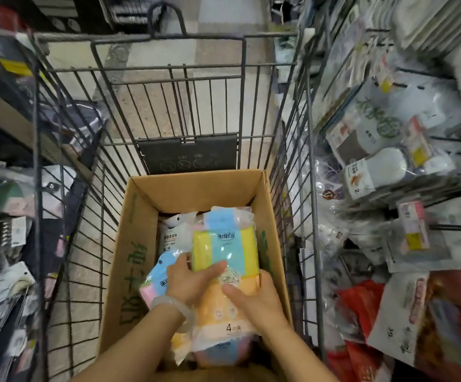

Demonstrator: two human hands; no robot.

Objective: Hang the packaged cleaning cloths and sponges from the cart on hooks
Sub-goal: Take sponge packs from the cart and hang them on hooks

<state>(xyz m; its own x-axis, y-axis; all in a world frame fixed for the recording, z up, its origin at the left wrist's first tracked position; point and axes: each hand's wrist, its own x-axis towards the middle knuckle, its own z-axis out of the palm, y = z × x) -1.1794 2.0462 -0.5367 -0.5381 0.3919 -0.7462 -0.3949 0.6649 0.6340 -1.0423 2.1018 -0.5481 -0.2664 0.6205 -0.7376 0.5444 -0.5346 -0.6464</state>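
A wire shopping cart [66, 188] holds an open cardboard box [130, 244] filled with packaged cleaning cloths. On top lies a colourful cloth pack [226, 244] with yellow, blue and orange stripes. My left hand [193, 277] grips its left edge, fingers laid across the wrapper. My right hand [256, 296] grips the pack's right side, thumb on top. Another blue and pink pack [155, 279] lies to the left, and a white pack [168, 230] sits behind it. Display hooks [452, 227] with hanging packs stand at the right.
Packaged cloths and sponges [372, 166] crowd the rack on the right, close against the cart's side. Shelves with goods [6, 230] line the left. A red bag [361, 304] sits low at the right. Tiled floor shows past the cart's front.
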